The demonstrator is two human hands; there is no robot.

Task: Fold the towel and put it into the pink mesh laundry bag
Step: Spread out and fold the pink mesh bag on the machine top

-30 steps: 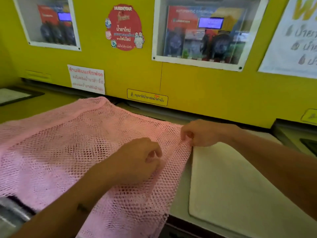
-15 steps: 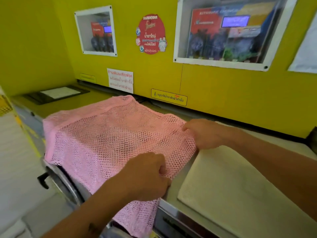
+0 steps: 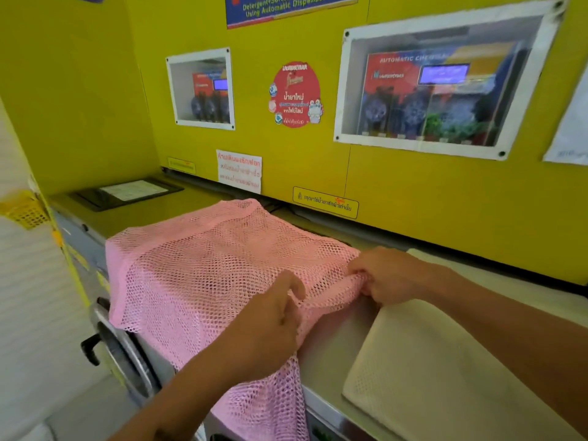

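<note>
The pink mesh laundry bag (image 3: 203, 268) lies spread over the top of a washing machine, its near part hanging down over the front edge. My left hand (image 3: 273, 323) pinches the mesh at the bag's right edge. My right hand (image 3: 385, 275) grips the same edge a little farther back, bunching the mesh between the two hands. The cream towel (image 3: 429, 374) lies folded flat on the machine top just right of the bag, under my right forearm, touching neither hand.
A yellow wall (image 3: 413, 192) with windowed dispenser panels and stickers rises right behind the machine top. The round machine door with a dark handle (image 3: 117, 351) sticks out below the bag at the left. A dark flat tray (image 3: 127, 192) sits at the back left.
The view has swung left and pulled back. Both hands have drawn the bag's right edge together, and the mesh now bunches up between them.
</note>
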